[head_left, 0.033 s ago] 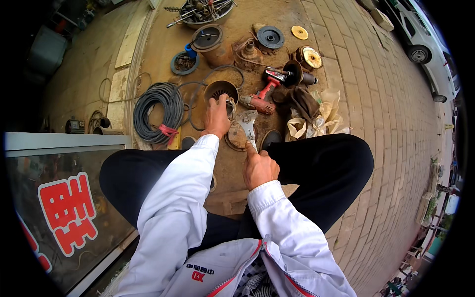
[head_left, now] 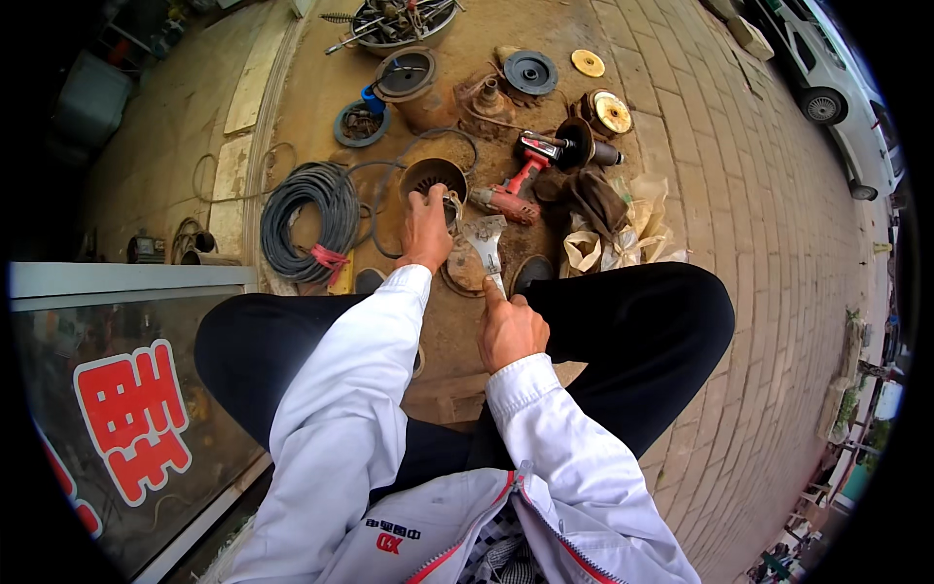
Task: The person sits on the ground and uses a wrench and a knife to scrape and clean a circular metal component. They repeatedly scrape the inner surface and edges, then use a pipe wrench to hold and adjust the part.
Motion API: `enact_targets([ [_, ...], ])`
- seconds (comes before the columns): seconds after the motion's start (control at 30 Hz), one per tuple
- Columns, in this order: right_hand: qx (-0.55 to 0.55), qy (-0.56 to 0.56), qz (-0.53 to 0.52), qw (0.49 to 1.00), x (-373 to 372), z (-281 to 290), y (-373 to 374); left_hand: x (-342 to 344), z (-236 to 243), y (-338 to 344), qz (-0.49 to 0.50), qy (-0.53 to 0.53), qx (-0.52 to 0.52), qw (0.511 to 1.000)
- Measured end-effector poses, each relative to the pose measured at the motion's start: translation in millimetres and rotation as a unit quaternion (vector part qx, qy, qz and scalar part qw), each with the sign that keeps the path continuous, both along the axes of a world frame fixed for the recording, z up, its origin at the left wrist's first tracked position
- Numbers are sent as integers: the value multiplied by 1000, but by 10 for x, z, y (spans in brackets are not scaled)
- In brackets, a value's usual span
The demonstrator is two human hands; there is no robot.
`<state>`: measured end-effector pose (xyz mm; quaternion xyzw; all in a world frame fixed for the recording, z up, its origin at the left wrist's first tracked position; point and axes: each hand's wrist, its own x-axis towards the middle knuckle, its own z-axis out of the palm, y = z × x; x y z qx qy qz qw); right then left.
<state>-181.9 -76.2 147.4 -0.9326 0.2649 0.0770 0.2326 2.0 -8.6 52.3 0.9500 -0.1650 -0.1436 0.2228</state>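
My right hand (head_left: 514,333) is closed round the handle of a putty knife (head_left: 488,245), index finger stretched along it. Its wide, worn metal blade points away from me, over a round brown disc (head_left: 467,265) on the ground. To the left, my left hand (head_left: 426,234) is closed at the near rim of a round brown motor housing (head_left: 420,175), whose inside shows a ring of dark slots. A small metal ring-shaped part (head_left: 452,208) shows beside those fingers; what exactly they pinch is partly hidden. A red cordless power tool (head_left: 516,200) lies just right of the housing.
A coil of dark cable (head_left: 282,229) lies at left, beside a glass door panel (head_left: 58,331). Farther off stand a rusty cylinder (head_left: 425,109), a dark round plate (head_left: 530,72) and a basin of tools (head_left: 413,39). Brown cloth (head_left: 595,204) lies at right.
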Motion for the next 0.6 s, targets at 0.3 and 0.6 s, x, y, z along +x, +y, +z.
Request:
enact_targets([
  [0.3,-7,8,-17,1000,35,29,5,31,-150,-5,-54,-110,49,991],
  [0.6,-28,5,2,1000,78,47,-40,161,-205,-4,-73,-48,3,996],
])
